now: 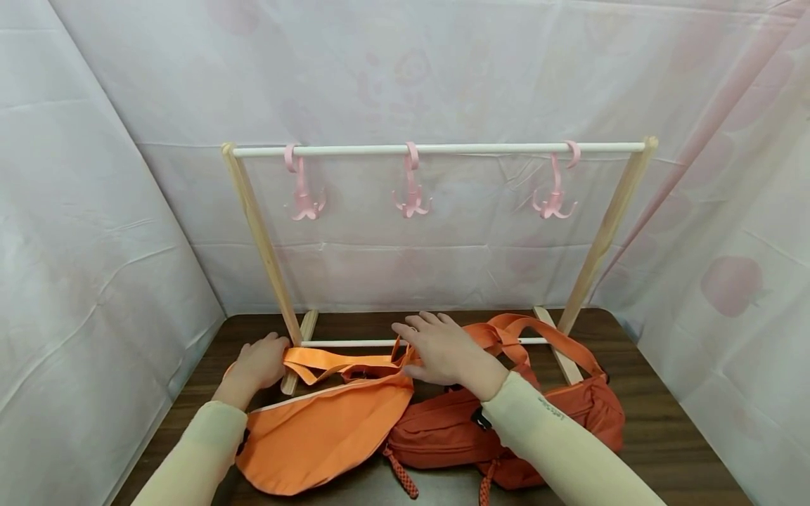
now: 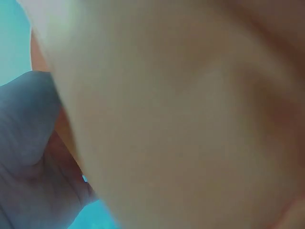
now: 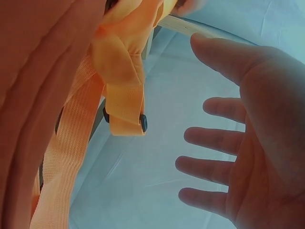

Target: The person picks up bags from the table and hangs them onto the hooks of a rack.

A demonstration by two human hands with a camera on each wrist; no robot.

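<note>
A bright orange waist bag (image 1: 329, 432) lies on the dark wooden table at centre left, its strap (image 1: 323, 360) looped along the top. My left hand (image 1: 256, 362) holds that strap at its left end, and orange shows on both sides of the hand. In the left wrist view, a large blurred surface hides most of the grip beside the thumb (image 2: 26, 119). Over the strap's right end hovers my right hand (image 1: 439, 348), its fingers (image 3: 209, 167) straight and spread with nothing in them. A rust-red waist bag (image 1: 443, 429) sits beneath the right forearm, partly covered.
Behind the bags stands a wooden rack with a white top rod (image 1: 481, 149). Three pink claw hooks (image 1: 413, 200) hang from it. The red bag's orange strap (image 1: 563, 337) arches over the rack's right foot (image 1: 563, 358). Pale curtains (image 1: 95, 246) enclose the table.
</note>
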